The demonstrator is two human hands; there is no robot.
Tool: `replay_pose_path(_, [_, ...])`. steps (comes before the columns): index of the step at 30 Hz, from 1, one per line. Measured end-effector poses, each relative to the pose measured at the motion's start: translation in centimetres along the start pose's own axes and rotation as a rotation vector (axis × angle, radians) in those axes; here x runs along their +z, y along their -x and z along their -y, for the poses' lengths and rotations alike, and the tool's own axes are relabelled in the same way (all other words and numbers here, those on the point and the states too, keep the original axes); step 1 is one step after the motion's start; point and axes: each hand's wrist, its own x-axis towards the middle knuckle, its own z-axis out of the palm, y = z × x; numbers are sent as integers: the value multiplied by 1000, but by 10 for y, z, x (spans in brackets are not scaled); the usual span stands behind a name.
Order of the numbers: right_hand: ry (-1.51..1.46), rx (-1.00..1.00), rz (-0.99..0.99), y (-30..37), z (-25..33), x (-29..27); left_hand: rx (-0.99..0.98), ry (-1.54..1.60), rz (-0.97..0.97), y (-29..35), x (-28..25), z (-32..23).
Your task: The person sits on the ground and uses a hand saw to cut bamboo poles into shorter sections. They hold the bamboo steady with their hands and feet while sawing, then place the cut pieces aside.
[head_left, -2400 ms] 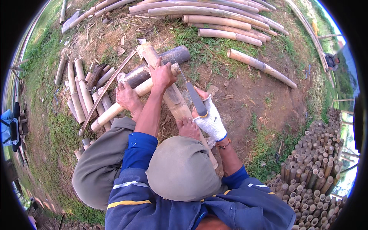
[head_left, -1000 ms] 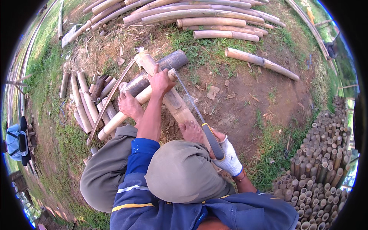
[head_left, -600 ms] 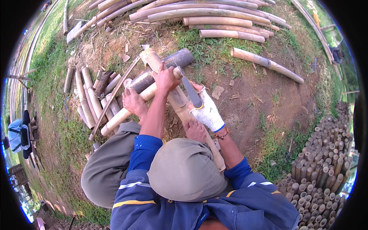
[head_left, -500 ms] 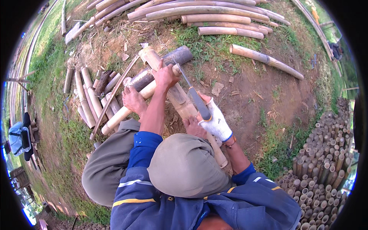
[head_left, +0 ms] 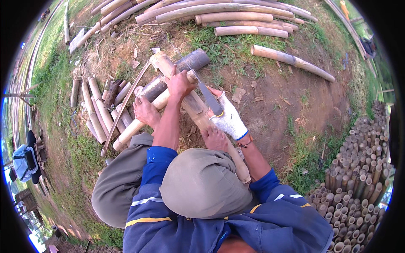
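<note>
My left hand (head_left: 180, 84) is closed around a pale bamboo pole (head_left: 162, 100) near its upper end. A white fingerless glove covers my right hand (head_left: 230, 117), which grips the grey handle of a handsaw (head_left: 209, 98). The saw's thin blade crosses at the pole's end, just right of my left hand. Beneath, the pole rests across a dark round log (head_left: 152, 89) and a thicker bamboo length (head_left: 196, 107). One bare foot (head_left: 145, 111) presses on the held pole, the other (head_left: 214, 139) on the thicker bamboo.
Cut bamboo pieces (head_left: 93, 114) and a long split strip (head_left: 125, 104) lie at left. Long poles (head_left: 228, 8) are stacked at the far side. A single pole (head_left: 291, 61) lies on the dirt at right. Many upright bamboo pieces (head_left: 358, 168) crowd the lower right.
My right hand has pushed the saw forward and to the left, so its handle is now nearer the pole. My left hand stays on the pole.
</note>
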Motion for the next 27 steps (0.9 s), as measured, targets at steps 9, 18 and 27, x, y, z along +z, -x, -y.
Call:
replay_pose_path(9, [248, 229, 117, 191, 77, -64, -34, -46, 12, 5, 0, 13])
replay_pose_path(18, [-28, 108, 84, -3, 2, -1, -19, -1, -13, -3, -1, 8])
replay_pose_path(27, [282, 169, 122, 170, 66, -57, -44, -67, 35, 7, 4, 12])
